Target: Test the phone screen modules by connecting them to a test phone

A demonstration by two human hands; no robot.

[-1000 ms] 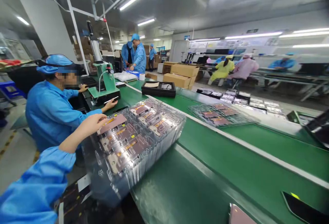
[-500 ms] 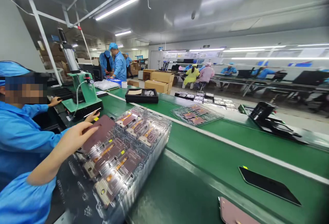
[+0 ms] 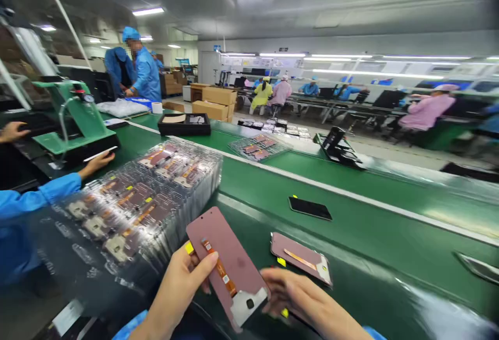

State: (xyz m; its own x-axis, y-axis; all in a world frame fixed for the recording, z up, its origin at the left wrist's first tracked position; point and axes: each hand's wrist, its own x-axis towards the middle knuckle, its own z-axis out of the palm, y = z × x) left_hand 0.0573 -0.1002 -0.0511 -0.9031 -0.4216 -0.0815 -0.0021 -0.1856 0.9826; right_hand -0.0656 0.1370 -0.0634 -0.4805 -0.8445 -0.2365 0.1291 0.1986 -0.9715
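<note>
My left hand [image 3: 183, 280] grips a phone screen [image 3: 234, 251] by its left edge, thumb on the pinkish-brown back. An orange flex cable runs down that back to a silvery patch at the lower end, and a yellow tab sticks out near my fingers. Close against the screen's lower right edge is my right hand [image 3: 300, 298], its fingers bent and blurred; contact is unclear. Beneath it show a yellow tab [image 3: 285, 313] and a dark edge, mostly hidden. Another screen [image 3: 302, 258] lies back side up just beyond my right hand.
Stacked clear plastic trays [image 3: 191, 194] with several screens stand at left. A black-faced screen [image 3: 310, 208] lies on the green bench [image 3: 249, 225]. Farther off are a tray of screens [image 3: 259, 147], a black box [image 3: 184, 125] and a green press [image 3: 74, 116]. A co-worker's hand [image 3: 97, 164] is beyond the trays.
My left hand has brought a screen from the tray stack to the right, in front of me. My right hand has come into view. The camera has turned right.
</note>
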